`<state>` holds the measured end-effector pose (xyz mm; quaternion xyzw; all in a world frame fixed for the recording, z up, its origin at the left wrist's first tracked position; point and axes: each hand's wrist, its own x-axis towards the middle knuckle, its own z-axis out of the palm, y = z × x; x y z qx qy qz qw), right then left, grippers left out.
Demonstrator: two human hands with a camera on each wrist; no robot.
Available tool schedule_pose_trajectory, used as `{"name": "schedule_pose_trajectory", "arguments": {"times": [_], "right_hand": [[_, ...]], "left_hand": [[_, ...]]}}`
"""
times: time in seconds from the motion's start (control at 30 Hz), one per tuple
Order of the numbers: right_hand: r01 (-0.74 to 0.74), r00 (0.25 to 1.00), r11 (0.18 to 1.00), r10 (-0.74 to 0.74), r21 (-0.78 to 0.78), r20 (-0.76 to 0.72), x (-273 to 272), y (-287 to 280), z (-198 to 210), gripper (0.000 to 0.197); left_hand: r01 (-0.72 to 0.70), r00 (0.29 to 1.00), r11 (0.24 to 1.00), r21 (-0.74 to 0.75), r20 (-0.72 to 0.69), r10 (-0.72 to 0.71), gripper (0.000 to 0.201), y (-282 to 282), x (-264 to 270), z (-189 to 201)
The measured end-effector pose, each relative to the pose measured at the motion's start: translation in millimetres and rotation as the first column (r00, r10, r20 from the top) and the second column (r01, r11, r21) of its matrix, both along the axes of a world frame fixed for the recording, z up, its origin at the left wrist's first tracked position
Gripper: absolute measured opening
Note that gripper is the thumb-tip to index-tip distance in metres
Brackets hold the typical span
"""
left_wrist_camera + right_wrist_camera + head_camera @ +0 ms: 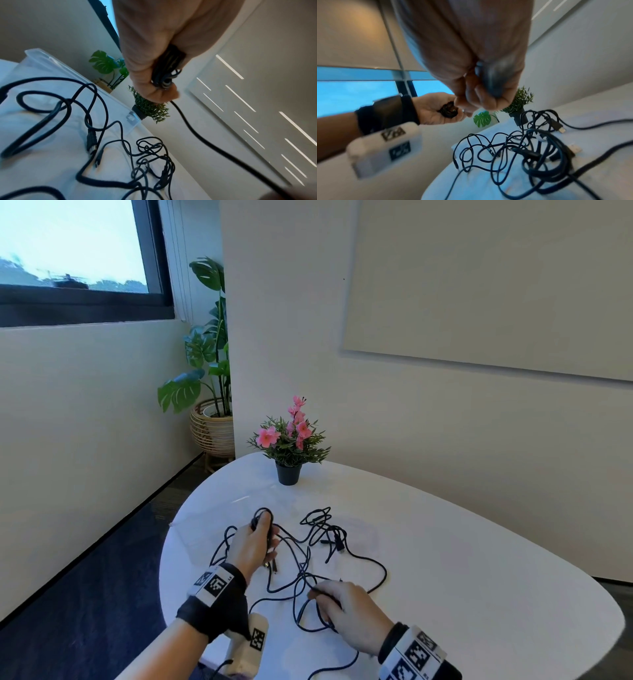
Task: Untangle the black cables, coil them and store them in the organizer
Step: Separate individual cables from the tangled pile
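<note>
Left hand (252,546): fingers curled round a small coil (448,111), held above the table (479,577).
Right hand (346,609): fingers pinched on a cable (301,587).
Cables: tangled, no single axis.

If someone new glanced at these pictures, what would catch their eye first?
Probably the black cables sprawled in a tangle across the middle of the white table. The left hand grips a small coiled bundle above them, the right hand pinches a strand nearer the front, and a pink flower pot stands behind.
</note>
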<state>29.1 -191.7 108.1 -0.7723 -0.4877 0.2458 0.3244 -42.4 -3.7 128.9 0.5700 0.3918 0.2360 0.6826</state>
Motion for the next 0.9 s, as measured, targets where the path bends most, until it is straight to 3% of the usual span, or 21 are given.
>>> {"name": "schedule_pose_trajectory", "arguments": {"times": [0.1,0.2,0.3,0.33,0.43,0.57,0.63,0.67,0.73,0.8,0.9], "right_hand": [[-0.077,0.997,0.996,0.078,-0.038,0.023,-8.1,-0.7,2.6,0.031],[-0.217,0.974,0.974,0.22,-0.065,0.046,-19.6,4.3,13.2,0.033],[-0.347,0.916,0.938,0.343,-0.015,0.207,-29.1,8.1,26.5,0.019],[-0.365,0.896,0.931,0.349,0.008,0.274,-31.3,9.4,32.1,0.023],[-0.249,0.944,0.955,0.201,0.161,0.263,-26.6,11.2,45.2,0.023],[0.121,0.985,0.94,-0.154,0.318,0.081,-0.8,15.2,59.6,0.052],[0.233,0.971,0.923,-0.239,0.306,-0.018,16.4,18.1,59.9,0.045],[0.238,0.971,0.932,-0.236,0.272,-0.041,23.3,19.5,58.6,0.041],[0.17,0.985,0.961,-0.161,0.218,-0.06,27.6,22.1,54.0,0.038],[0.134,0.989,0.967,-0.117,0.218,-0.091,31.0,25.2,45.3,0.035],[0.107,0.981,0.967,-0.064,0.233,-0.185,25.5,22.5,51.9,0.029]], "left_hand": [[-0.061,0.998,0.997,-0.057,0.001,0.061,0.039,8.3,2.5,0.5],[-0.007,0.996,0.972,-0.233,0.089,0.029,0.041,-2.7,3.4,4.3],[0.068,0.996,0.991,-0.113,-0.054,-0.074,0.05,-17.5,1.8,1.7],[0.117,0.99,0.991,-0.062,-0.077,-0.121,0.052,-20.7,1.2,-1.4],[0.304,0.951,0.953,-0.005,-0.046,-0.304,0.052,-25.8,-2.5,-6.2],[0.48,0.873,0.875,-0.063,0.127,-0.47,0.046,-26.0,-11.3,-0.8],[0.489,0.866,0.869,0.081,0.077,-0.494,0.04,-26.7,-13.7,3.4],[0.497,0.862,0.839,0.223,-0.02,-0.506,0.037,-27.1,-14.3,5.3],[0.547,0.831,0.701,0.458,-0.198,-0.52,0.033,-25.0,-15.2,8.3],[0.592,0.795,0.607,0.531,-0.261,-0.547,0.032,-22.1,-16.6,10.4],[0.639,0.748,0.554,0.534,-0.261,-0.611,0.026,-24.3,-19.5,21.7]]}}
